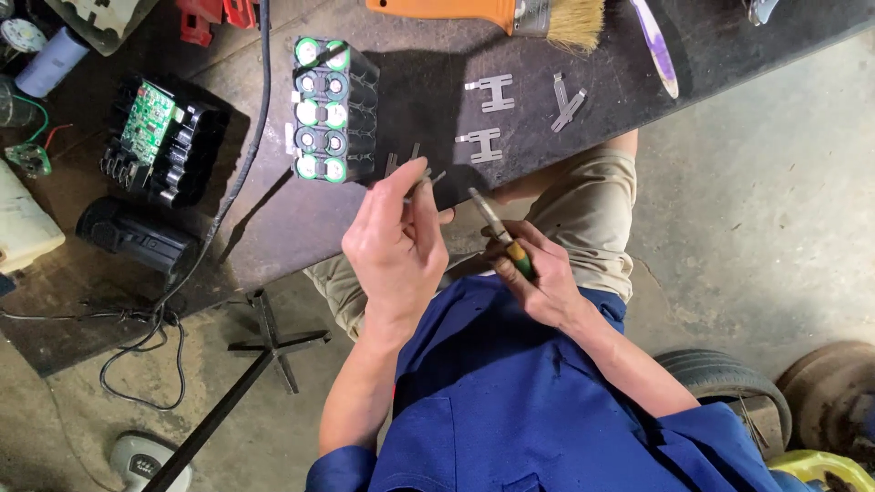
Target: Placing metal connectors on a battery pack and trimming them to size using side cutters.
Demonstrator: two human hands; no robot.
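Head view looks down over my blue shirt and tan trousers to my two hands at the near edge of the dark surface (273, 228). My left hand (396, 241) is curled closed, its fingers pinching a small thin metal strip (421, 182) that sticks out past the fingertips. My right hand (538, 273) is wrapped shut around the green and yellow handle of a pair of thin pliers (497, 228), whose tip points up toward the strip but stays just apart from it. Just beyond the left hand stands a battery pack (330, 109) of green-ringed cells in a black frame. To its right lie flat H-shaped metal tabs (492, 93) and a bent one (567, 107). Farther left sits a second black pack with a green circuit board (150, 123), and a black cable (246, 155) runs past it. At the far edge lies an orange-handled brush (510, 14).
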